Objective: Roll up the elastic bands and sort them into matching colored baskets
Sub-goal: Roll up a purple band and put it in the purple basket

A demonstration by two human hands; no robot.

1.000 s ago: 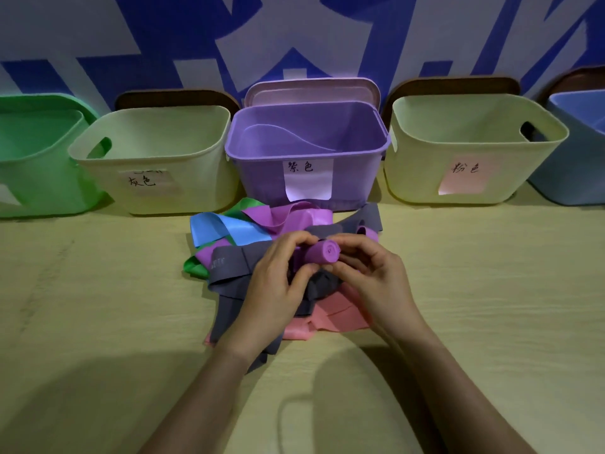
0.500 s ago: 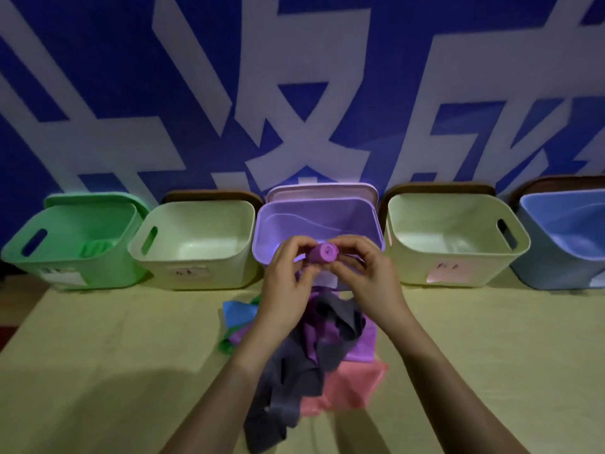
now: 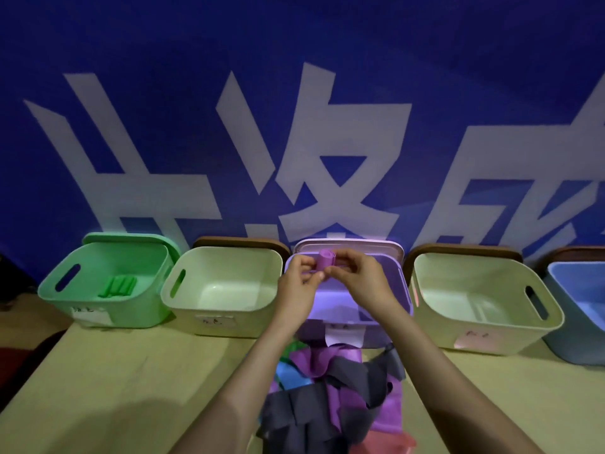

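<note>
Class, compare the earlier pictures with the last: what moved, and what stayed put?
The left hand and right hand, still pinching the rolled purple band, carried it up from the pile and forward over the purple basket. The pile and that basket stayed put.

Head-worn camera looks forward and slightly down, near the table point(image 3: 137, 371) and baskets point(image 3: 222, 290).

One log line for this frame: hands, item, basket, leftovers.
left hand pinches purple roll | right hand pinches it | roll raised before purple basket, not dropped | green basket holds green rolls | loose bands piled on table
</note>
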